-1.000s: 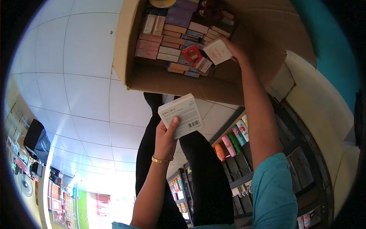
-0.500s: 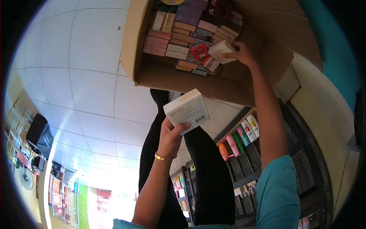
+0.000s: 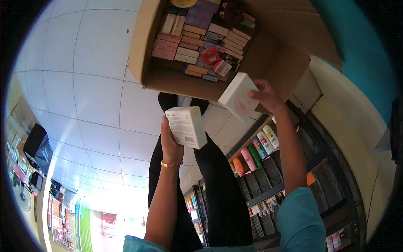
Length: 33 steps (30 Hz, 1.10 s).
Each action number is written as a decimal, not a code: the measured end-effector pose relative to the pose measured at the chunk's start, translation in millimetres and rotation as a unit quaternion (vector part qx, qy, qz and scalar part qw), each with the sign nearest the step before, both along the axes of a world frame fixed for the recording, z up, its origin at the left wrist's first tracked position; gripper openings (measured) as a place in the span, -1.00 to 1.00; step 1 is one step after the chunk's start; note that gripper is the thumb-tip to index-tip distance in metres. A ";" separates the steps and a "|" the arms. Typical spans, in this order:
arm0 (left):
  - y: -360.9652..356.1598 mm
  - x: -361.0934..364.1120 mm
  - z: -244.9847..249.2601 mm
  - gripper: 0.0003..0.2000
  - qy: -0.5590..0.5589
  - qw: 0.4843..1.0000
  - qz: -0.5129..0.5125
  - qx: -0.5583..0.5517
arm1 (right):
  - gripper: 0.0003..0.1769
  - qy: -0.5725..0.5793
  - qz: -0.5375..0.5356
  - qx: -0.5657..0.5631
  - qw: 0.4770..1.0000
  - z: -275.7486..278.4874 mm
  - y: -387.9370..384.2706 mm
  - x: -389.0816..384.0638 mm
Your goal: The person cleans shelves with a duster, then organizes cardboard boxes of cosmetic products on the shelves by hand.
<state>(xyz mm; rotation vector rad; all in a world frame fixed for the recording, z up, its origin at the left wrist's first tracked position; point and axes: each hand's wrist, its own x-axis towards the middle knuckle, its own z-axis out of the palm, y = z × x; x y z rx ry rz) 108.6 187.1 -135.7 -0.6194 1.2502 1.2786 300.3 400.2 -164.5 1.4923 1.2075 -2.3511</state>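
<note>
My left hand [image 3: 171, 147] is closed on a white product box [image 3: 184, 126], its printed side with a barcode turned toward me. A second white box [image 3: 240, 95], with faint pinkish print on its face, is gripped at its right edge by my right hand [image 3: 268, 97]. That box is in the air just in front of the cardboard carton [image 3: 176, 86]. Inside the carton lie stacks of small product boxes [image 3: 191, 40] in pink, white, orange and purple. Two red-and-white packets [image 3: 210, 55] rest on top of them.
To the right stands a dark shelf unit [image 3: 268, 191] with several colourful bottles [image 3: 254, 156] in a row. My legs [image 3: 218, 189] in black reach toward the carton over the white tiled floor [image 3: 98, 105]. A black bag [image 3: 38, 147] is at the far left.
My right hand has lifted its white box out of the carton, toward me. My left hand has shifted slightly left and turned its box more upright.
</note>
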 end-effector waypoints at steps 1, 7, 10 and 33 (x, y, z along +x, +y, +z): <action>-1.5 0.8 -0.3 -0.47 0.009 1.000 0.002 -0.023 | -0.58 0.018 -0.003 -0.021 1.000 9.0 -8.8 -4.3; -16.6 8.5 -15.9 -0.47 -0.254 0.931 0.017 0.260 | -0.44 0.088 0.035 -0.097 0.991 46.2 -63.0 -15.3; -12.6 26.2 6.3 -0.45 -0.313 0.935 -0.035 0.162 | -0.54 0.186 0.212 0.101 0.954 79.0 -64.8 -53.1; -2.9 12.2 78.5 -0.26 -0.213 0.939 -0.162 0.216 | -0.60 0.162 0.193 0.096 0.963 143.8 -47.5 -65.9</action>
